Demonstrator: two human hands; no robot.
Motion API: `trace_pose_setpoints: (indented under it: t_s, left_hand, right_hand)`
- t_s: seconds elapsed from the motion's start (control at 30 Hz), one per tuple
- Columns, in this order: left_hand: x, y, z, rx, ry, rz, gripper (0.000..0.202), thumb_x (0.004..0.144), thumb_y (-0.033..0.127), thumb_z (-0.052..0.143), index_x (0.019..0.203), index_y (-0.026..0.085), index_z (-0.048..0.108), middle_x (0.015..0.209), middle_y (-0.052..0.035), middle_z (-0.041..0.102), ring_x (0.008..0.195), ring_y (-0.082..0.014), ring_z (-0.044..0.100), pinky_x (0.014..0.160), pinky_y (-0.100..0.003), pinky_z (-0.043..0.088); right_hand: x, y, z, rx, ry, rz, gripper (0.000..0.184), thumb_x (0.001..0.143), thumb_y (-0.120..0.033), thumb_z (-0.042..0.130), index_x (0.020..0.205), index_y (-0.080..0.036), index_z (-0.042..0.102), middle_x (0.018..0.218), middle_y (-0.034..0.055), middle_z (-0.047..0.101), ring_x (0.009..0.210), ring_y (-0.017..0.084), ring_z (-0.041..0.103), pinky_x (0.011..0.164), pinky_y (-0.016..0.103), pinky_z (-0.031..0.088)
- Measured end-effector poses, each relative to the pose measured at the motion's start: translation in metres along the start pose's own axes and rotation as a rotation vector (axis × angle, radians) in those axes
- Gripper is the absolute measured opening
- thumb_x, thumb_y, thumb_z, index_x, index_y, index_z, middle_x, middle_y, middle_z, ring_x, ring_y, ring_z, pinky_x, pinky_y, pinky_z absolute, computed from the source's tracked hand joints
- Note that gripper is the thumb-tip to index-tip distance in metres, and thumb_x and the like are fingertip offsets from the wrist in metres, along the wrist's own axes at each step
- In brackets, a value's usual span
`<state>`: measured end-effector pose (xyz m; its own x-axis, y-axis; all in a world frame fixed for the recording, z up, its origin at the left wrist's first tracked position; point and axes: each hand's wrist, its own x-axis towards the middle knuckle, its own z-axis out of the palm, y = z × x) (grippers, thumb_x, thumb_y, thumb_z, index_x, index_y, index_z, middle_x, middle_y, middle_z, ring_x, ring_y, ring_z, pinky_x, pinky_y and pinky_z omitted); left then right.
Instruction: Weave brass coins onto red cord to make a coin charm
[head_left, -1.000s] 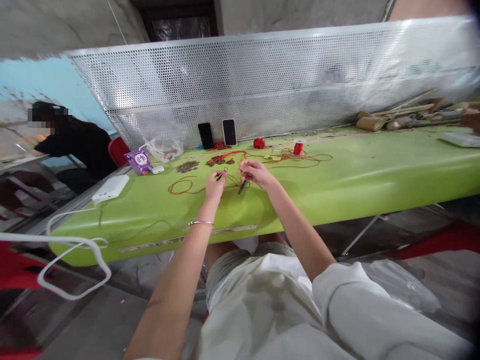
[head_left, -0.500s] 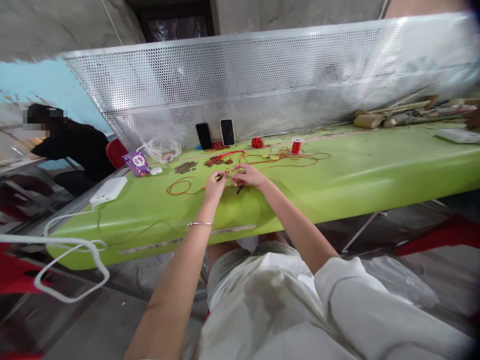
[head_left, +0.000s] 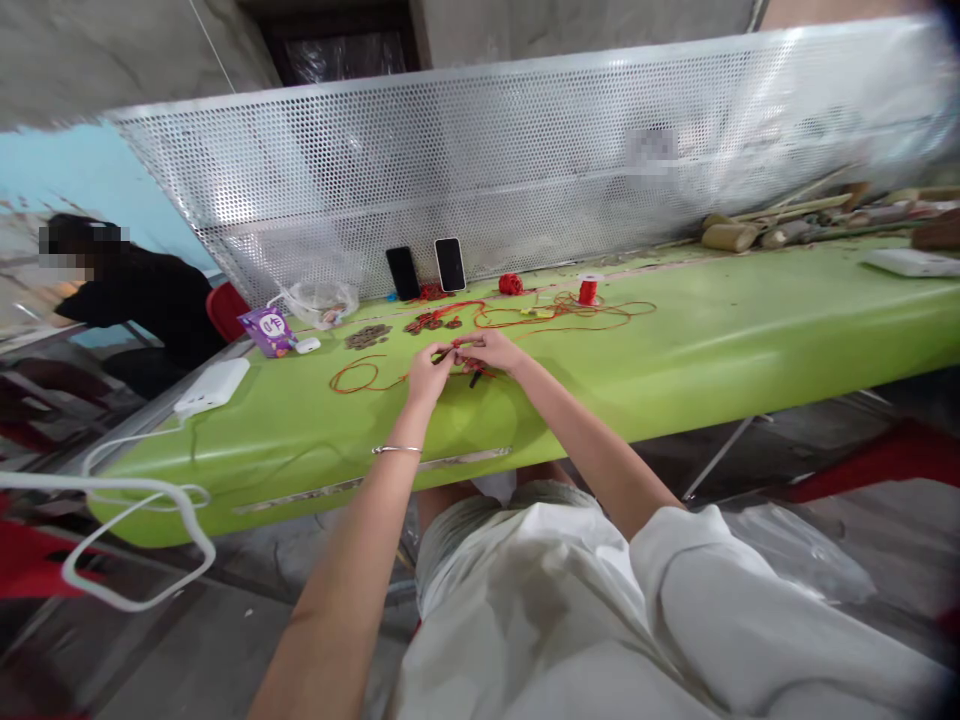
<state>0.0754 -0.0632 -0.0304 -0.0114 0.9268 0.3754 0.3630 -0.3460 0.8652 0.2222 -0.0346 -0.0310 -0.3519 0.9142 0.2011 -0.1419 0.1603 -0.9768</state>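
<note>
My left hand (head_left: 430, 372) and my right hand (head_left: 491, 352) meet over the green table, fingertips almost touching. Both are closed in a pinch on a thin red cord; the small piece between the fingers is partly hidden. A long tail of the red cord (head_left: 356, 378) loops on the table left of my left hand. Under my right hand lies a small black-ended object (head_left: 475, 379) that I cannot make out. Just beyond the hands are a pile of brown coin-like discs (head_left: 368, 336) and a bunch of discs tied with red cord (head_left: 430, 321).
Two phones (head_left: 451, 265) lean on the perforated metal screen (head_left: 525, 170). A red cord ball (head_left: 511, 284), a red thread spool (head_left: 588, 292) and loose cord lie to the right. Leftward are a purple packet (head_left: 268, 331), a plastic bag (head_left: 324, 302), a white power bank (head_left: 213, 388) and a seated person.
My right hand's fingers have come closer to my left fingertips, and the small cord loop that stood up between them is now drawn down. The view has shifted slightly.
</note>
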Motion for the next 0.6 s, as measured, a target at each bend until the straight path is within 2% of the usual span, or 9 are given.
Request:
trace_pose_setpoints:
  t_s: [0.27,0.4,0.5,0.6]
  left_hand:
    - [0.0015,-0.0016,0.0013,0.035,-0.025,0.016,0.014,0.085,0.026,0.061,0.086,0.012,0.062,0.075,0.0011,0.062,0.056,-0.0082,0.054,0.054,-0.023,0.047]
    - [0.0017,-0.0026,0.0009,0.075,-0.02,0.021,0.016,0.085,0.028,0.061,0.086,0.012,0.062,0.074,0.0013,0.062,0.054,-0.0074,0.052,0.054,-0.023,0.047]
    - [0.0027,-0.0039,0.0002,0.11,0.001,0.018,0.017,0.086,0.03,0.06,0.087,0.013,0.062,0.076,0.0005,0.062,0.057,-0.0086,0.054,0.057,-0.025,0.048]
    - [0.0037,-0.0052,0.0,0.147,0.02,0.009,0.018,0.087,0.03,0.059,0.089,0.013,0.061,0.08,-0.0007,0.063,0.063,-0.01,0.057,0.06,-0.026,0.05]
  right_hand:
    - [-0.0009,-0.0014,0.0013,0.003,0.046,-0.067,0.01,0.07,-0.014,0.073,0.076,-0.015,0.065,0.061,0.0012,0.068,0.05,0.011,0.061,0.05,0.019,0.051]
    - [-0.0015,-0.0022,0.0013,0.012,0.09,-0.082,0.01,0.07,-0.019,0.073,0.073,-0.016,0.064,0.062,0.0015,0.068,0.05,0.011,0.062,0.044,0.018,0.047]
    - [-0.0017,-0.0032,-0.0006,0.031,0.151,-0.122,0.011,0.067,-0.02,0.075,0.07,-0.016,0.065,0.066,0.0021,0.068,0.054,0.012,0.062,0.044,0.018,0.044]
    - [-0.0017,-0.0053,-0.0047,0.085,0.258,-0.191,0.011,0.065,-0.021,0.076,0.069,-0.016,0.066,0.069,0.0007,0.067,0.061,0.01,0.061,0.05,0.017,0.045]
